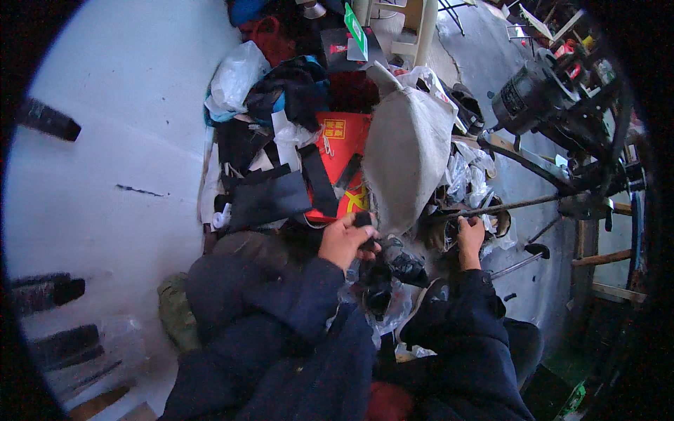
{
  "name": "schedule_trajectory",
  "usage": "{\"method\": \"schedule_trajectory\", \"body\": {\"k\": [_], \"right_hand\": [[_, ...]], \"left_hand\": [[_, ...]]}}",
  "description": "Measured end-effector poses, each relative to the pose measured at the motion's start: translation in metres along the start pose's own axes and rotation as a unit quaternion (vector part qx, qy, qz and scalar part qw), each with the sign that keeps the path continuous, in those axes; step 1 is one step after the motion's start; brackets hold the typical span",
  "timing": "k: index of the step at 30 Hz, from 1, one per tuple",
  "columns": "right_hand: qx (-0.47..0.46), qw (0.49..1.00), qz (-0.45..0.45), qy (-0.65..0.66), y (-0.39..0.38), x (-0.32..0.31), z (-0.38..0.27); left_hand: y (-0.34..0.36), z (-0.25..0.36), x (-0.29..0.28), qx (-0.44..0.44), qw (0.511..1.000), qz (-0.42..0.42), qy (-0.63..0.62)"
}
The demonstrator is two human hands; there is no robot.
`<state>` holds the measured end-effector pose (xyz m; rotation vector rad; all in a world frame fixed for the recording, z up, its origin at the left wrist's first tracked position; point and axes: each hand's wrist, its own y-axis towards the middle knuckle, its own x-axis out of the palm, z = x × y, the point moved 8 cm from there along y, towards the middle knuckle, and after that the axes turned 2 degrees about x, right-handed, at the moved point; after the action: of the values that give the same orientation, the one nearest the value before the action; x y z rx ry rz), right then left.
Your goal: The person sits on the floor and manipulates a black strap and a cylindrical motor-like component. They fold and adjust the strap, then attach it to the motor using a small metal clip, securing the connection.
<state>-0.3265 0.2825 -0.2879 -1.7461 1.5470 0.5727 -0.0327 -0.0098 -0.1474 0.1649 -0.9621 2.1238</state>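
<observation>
From the head view, looking down into a heap of scraps: the left hand [345,240] is curled tight, fingers pinched narrow round a small black piece [363,219] held up at the edge of the pile, just in front of the red bag with yellow marks [345,158]. The right hand [470,237] sits further over, closed round the near end of a thin metal rod [516,205] that runs off toward the dark motor [528,98] on its frame. The worry here, as I read it: that pinch is on a very small piece, and any slackening would drop it into the dark shoes [382,281] and plastic below, where black on black would swallow it. The rod looks long and held only at its end, so a twist of the wrist could swing it into the grey cloth sack [407,151] or the clear plastic bags [469,175] beside it. How firmly the right fingers grip, I cannot tell; they are wrapped, but blurred
</observation>
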Motion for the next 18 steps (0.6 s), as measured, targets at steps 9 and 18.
{"method": "schedule_trajectory", "body": {"k": [9, 18], "right_hand": [[-0.201, 0.934, -0.295, -0.011, -0.166, -0.1, -0.186], [-0.144, 0.926, -0.349, 0.009, -0.206, -0.116, -0.171]], "left_hand": [[0.087, -0.004, -0.064, 0.079, 0.983, 0.158, 0.055], [0.127, -0.013, -0.097, 0.009, 0.972, 0.191, -0.133]]}}
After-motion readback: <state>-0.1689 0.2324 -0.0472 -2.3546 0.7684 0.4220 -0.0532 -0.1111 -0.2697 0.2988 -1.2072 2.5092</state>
